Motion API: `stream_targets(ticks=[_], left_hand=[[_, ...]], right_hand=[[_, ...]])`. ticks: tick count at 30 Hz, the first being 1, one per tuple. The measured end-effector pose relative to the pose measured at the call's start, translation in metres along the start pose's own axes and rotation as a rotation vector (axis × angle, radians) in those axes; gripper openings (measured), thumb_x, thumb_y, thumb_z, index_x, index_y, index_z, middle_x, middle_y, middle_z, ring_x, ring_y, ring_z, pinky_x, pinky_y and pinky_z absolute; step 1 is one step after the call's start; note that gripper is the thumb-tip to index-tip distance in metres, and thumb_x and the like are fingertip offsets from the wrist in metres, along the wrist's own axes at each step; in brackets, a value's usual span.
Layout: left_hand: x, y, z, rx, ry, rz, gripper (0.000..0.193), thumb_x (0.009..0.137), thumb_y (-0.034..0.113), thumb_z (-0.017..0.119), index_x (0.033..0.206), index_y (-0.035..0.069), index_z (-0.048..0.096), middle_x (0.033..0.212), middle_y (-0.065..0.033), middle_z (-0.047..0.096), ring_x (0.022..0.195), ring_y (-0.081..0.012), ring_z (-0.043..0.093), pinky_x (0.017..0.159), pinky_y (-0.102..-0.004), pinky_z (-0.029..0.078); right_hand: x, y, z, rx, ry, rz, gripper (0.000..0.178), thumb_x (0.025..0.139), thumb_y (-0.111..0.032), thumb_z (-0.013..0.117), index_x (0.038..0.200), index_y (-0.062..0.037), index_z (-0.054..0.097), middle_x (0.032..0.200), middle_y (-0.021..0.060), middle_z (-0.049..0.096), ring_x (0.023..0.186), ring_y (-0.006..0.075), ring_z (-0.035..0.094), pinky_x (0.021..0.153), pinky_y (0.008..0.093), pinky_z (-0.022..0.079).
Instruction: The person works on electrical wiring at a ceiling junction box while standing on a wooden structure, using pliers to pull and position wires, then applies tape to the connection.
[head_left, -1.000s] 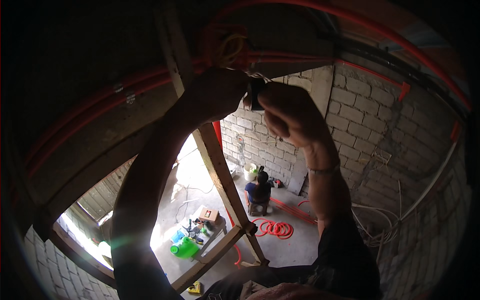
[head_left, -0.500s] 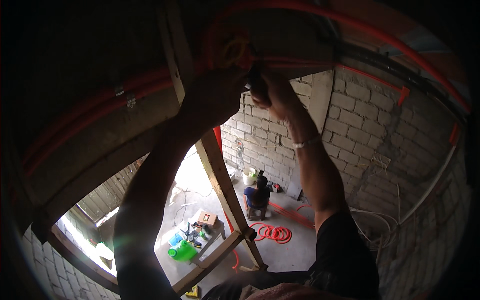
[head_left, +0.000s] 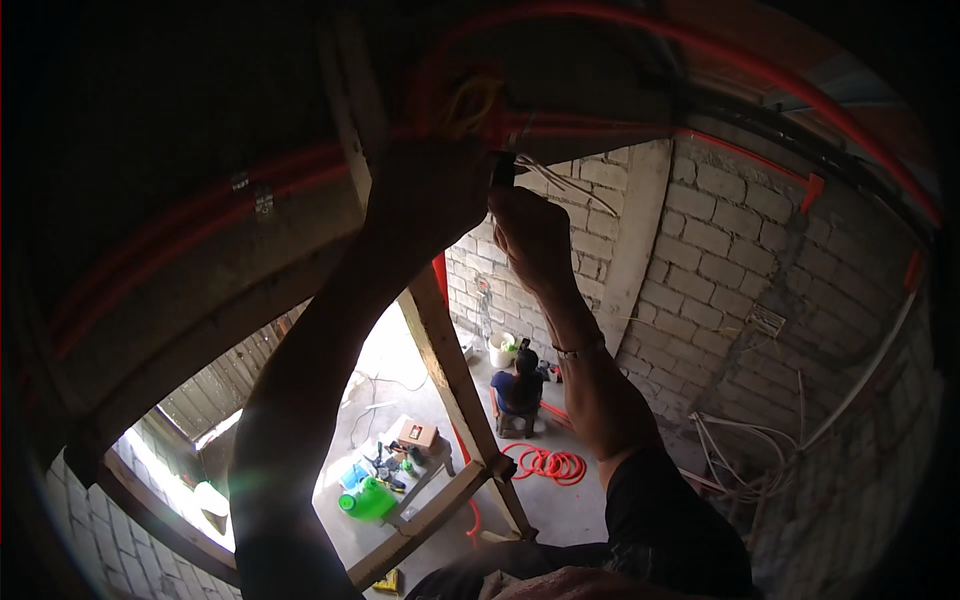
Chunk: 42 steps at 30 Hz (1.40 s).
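Observation:
Overhead, my left hand (head_left: 435, 190) is a dark silhouette, closed just below a box-like orange fitting with yellow wires (head_left: 472, 105) looping from it. What its fingers hold is lost in shadow. My right hand (head_left: 530, 228) is closed in a fist beside and slightly below it. A small black object (head_left: 503, 168) of unclear kind rises from the top of that fist, next to the left fingers. Thin pale wires (head_left: 575, 182) stick out to the right behind the hands.
Orange conduits (head_left: 290, 165) run along the dark ceiling. A wooden post and crosspiece (head_left: 445, 365) stand below me. On the floor are a seated person (head_left: 517, 385), an orange conduit coil (head_left: 548, 465) and a table (head_left: 430, 485) bearing a green jug (head_left: 367, 500), tools and a cardboard box.
My right hand has moved down and slightly left, its forearm swinging inward. The pale wires and more of the black object now show. My left hand has barely shifted.

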<state>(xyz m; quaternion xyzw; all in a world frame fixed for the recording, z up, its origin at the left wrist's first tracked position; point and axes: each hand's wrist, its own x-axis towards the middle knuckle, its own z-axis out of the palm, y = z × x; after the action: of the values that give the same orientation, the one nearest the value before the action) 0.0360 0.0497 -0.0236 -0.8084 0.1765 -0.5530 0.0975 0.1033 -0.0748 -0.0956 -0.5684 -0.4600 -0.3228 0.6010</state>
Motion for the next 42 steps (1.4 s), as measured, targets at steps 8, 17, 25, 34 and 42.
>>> stream_targets(ticks=[8, 17, 25, 34, 42], left_hand=[[0.003, 0.0, 0.002, 0.119, -0.184, 0.03, 0.01, 0.074, 0.016, 0.062, 0.083, 0.013, 0.063, 0.073, -0.0034, 0.061, 0.066, -0.0218, 0.062, 0.06, -0.0354, 0.05], [0.005, 0.002, -0.005, -0.147, -0.252, 0.181, 0.012, 0.084, 0.012, 0.055, 0.094, 0.009, 0.061, 0.079, -0.0083, 0.063, 0.07, -0.0248, 0.063, 0.062, -0.0367, 0.051], [-0.003, -0.007, -0.004, -0.314, -0.075, 0.035, 0.013, 0.075, 0.009, 0.059, 0.087, 0.007, 0.056, 0.073, -0.0087, 0.057, 0.068, -0.0251, 0.06, 0.057, -0.0373, 0.047], [-0.002, -0.001, -0.004, -0.16, -0.189, 0.026, 0.016, 0.081, 0.015, 0.057, 0.095, 0.01, 0.061, 0.082, -0.0101, 0.063, 0.074, -0.0256, 0.063, 0.064, -0.0362, 0.05], [0.006, 0.011, -0.02, -0.095, -0.419, 0.049, 0.014, 0.08, 0.011, 0.054, 0.092, 0.011, 0.06, 0.078, -0.0056, 0.061, 0.072, -0.0232, 0.063, 0.062, -0.0381, 0.051]], right_hand=[[-0.019, -0.066, -0.011, -0.052, -0.097, 0.201, 0.031, 0.09, -0.03, 0.054, 0.082, -0.0028, 0.067, 0.048, -0.0034, 0.043, 0.043, 0.0042, 0.037, 0.044, 0.0228, 0.03], [0.085, -0.056, -0.065, 0.387, -0.453, 0.508, 0.037, 0.095, -0.036, 0.044, 0.068, -0.0112, 0.051, 0.049, -0.0066, 0.032, 0.038, 0.0042, 0.023, 0.038, 0.0202, 0.018], [0.028, 0.006, -0.018, 0.494, -0.073, 0.432, 0.044, 0.095, -0.043, 0.038, 0.077, -0.0063, 0.054, 0.05, 0.0022, 0.046, 0.044, 0.0099, 0.042, 0.044, 0.0245, 0.032], [-0.013, -0.054, -0.014, -0.806, -0.109, -0.344, 0.005, 0.082, -0.011, 0.058, 0.079, -0.0077, 0.061, 0.066, 0.0051, 0.056, 0.051, 0.0149, 0.053, 0.053, 0.028, 0.046], [0.072, -0.076, -0.051, 0.249, -0.334, 0.487, 0.03, 0.092, -0.03, 0.05, 0.07, -0.0102, 0.056, 0.049, -0.0069, 0.032, 0.042, 0.0042, 0.026, 0.041, 0.0211, 0.019]])
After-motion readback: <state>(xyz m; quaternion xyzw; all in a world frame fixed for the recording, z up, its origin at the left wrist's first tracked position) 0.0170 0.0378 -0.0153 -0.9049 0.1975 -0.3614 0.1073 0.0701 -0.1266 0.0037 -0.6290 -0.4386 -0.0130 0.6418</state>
